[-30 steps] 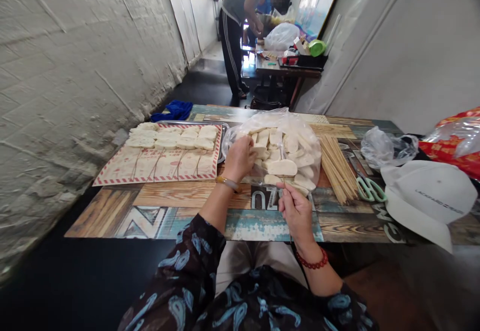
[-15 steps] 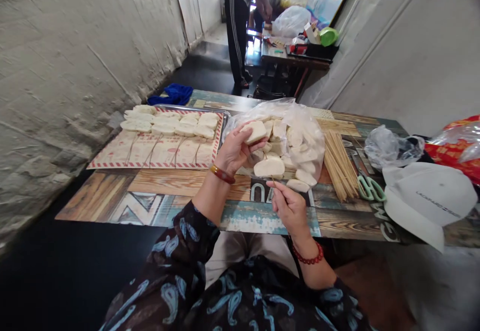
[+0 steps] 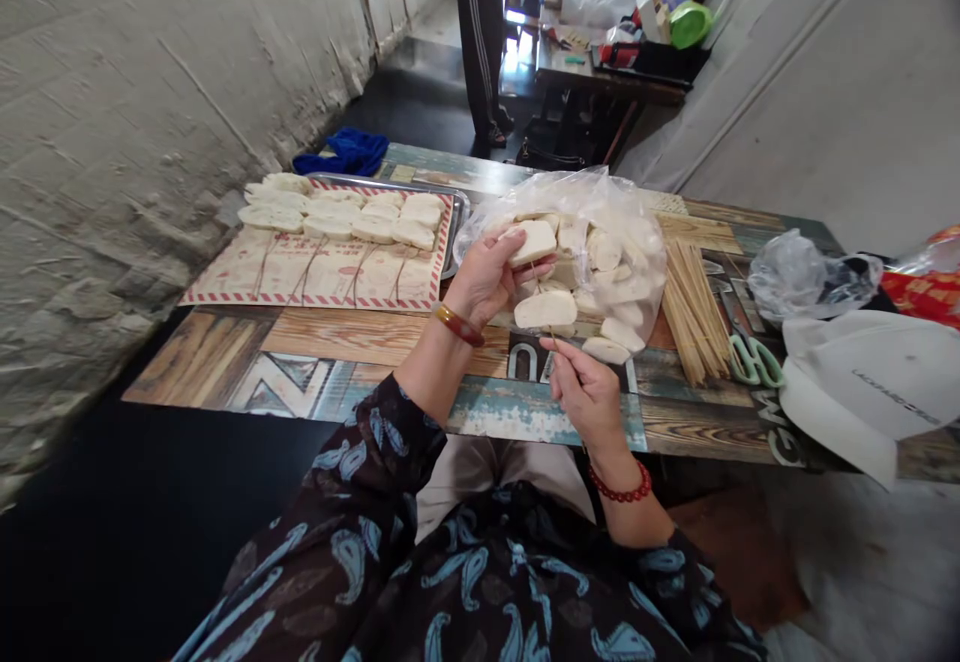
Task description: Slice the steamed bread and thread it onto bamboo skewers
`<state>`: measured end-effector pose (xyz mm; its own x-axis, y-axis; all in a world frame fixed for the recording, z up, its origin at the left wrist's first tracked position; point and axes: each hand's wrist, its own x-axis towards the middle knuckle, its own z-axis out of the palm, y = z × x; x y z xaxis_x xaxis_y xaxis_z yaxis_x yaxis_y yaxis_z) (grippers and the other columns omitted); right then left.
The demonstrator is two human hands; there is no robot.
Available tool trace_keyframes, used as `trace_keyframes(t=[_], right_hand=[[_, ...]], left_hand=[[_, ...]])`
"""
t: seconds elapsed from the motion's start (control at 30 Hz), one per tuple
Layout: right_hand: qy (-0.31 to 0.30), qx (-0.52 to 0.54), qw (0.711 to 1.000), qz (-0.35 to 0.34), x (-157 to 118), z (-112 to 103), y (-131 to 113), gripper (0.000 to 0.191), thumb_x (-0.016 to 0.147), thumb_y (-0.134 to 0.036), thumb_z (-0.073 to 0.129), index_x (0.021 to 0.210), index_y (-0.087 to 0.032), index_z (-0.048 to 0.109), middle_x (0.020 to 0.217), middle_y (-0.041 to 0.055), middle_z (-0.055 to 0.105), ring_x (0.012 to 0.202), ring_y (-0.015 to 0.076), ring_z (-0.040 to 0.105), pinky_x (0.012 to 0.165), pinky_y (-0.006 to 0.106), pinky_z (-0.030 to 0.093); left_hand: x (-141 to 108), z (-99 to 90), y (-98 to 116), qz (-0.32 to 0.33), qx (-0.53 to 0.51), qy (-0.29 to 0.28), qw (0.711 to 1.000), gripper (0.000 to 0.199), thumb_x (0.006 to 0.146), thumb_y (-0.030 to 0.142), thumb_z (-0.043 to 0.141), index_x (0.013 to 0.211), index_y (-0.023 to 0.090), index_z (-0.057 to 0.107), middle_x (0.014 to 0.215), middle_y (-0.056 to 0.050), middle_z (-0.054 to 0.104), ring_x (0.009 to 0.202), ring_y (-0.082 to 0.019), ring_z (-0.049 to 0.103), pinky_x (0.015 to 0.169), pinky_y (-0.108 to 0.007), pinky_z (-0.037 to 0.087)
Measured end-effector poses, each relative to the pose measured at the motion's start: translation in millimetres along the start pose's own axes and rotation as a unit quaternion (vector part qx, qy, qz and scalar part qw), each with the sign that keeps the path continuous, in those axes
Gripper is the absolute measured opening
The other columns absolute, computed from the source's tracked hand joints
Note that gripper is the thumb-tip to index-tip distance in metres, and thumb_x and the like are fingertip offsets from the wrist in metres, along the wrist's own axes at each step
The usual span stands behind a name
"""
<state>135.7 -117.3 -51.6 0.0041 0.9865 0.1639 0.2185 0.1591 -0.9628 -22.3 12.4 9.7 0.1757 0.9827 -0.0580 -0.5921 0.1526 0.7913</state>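
Raised since a second ago: pale slice [image 3: 535, 241], gripped by fingers of left hand [image 3: 481, 280], brought near second slice [image 3: 546, 309], just beyond fingers of right hand [image 3: 589, 392], pinching skewer [image 3: 553, 335].

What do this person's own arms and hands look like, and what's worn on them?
Both the left hand and right hand are human and gloveless. The dark sleeves carry light-blue paisley teardrops and stop short of the wrists. A smooth amber-brown bangle circles the left wrist; a red beaded bracelet circles the right.
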Motion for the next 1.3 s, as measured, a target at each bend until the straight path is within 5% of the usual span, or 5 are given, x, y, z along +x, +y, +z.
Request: trace_keyframes(t=[1.3], right_hand=[[0.016,0.013,1.0,-0.007,2.4,1.9,7.4,0.037,0.099,-0.037,0.054,0.118,-0.013,0.075,0.049,-0.0051,0.054,0.044,0.0109,0.05,0.047,0.024,0.042]], left_hand=[[-5.0,5.0,-2.3,0.041,0.008,-0.039,0.998,0.047,0.064,0.043,0.092,0.094,0.014,0.07,0.094,-0.006,0.074,0.09,-0.021,0.071,0.082,-0.036,0.061]])
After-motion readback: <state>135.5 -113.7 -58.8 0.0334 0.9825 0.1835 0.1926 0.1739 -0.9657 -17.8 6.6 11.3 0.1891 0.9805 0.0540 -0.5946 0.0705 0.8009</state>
